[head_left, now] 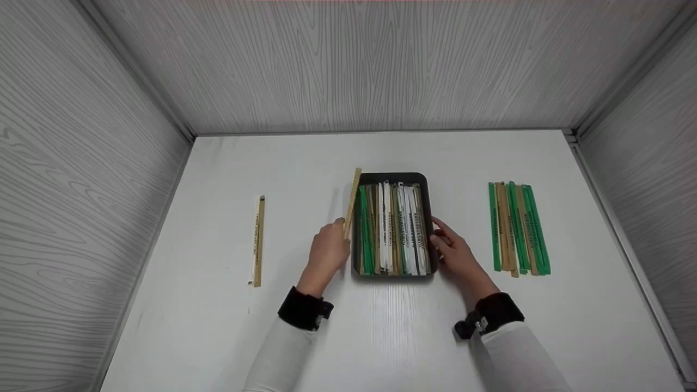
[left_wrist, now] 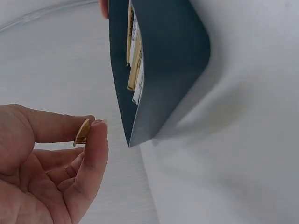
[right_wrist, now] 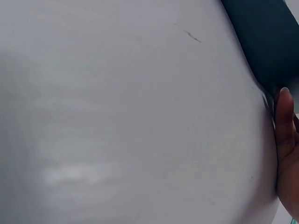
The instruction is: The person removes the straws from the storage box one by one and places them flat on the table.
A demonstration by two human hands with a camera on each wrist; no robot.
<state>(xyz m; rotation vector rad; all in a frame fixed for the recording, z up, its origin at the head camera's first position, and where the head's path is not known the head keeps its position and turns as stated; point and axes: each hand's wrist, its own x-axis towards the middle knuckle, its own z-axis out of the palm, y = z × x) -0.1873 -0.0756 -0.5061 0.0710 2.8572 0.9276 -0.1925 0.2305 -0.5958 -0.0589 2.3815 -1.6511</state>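
Head view: left fingers (left_wrist: 97,144) pinch a slim tan stick (head_left: 354,190), droppable if loosened; right fingers (right_wrist: 285,116) touch black rectangular tray (head_left: 392,177) at three o'clock.

Tray (head_left: 393,177) sat on table (head_left: 381,348), w/ a row of strips (head_left: 384,228) side by side in it. L hand (head_left: 329,245) was just off tray's L side, holding a single strip (head_left: 353,198) whose far end was nr tray's rear L corner. R hand (head_left: 457,258) touched tray's R side. Well L of tray: strip pair (head_left: 260,239). Well R: strip group (head_left: 507,228), both on table. Back wall (head_left: 348,65) stood behind tray.
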